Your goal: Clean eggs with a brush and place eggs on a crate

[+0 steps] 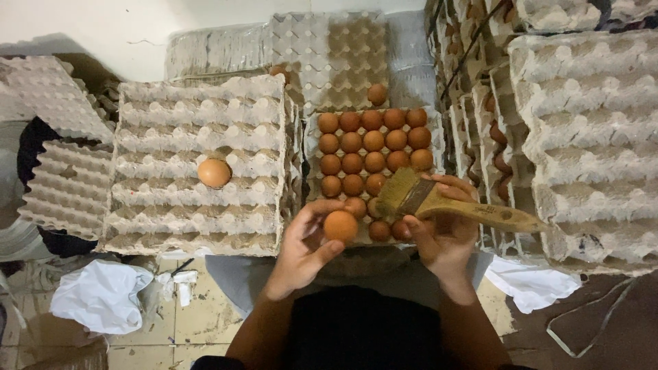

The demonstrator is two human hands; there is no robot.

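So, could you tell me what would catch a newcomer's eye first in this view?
Probably the brown egg held up in the left hand at centre, beside the wide flat paintbrush gripped in the right hand. Just behind them sits a tray of brown eggs, and on the left a single egg rests alone on a stack of grey trays.

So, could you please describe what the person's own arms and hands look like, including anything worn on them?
Both forearms are bare, with no sleeves showing. The left hand and right hand wear no gloves, and no rings, watch or bracelet can be seen. The fingers are uncovered, with short nails. Dark clothing covers the lap between the arms.
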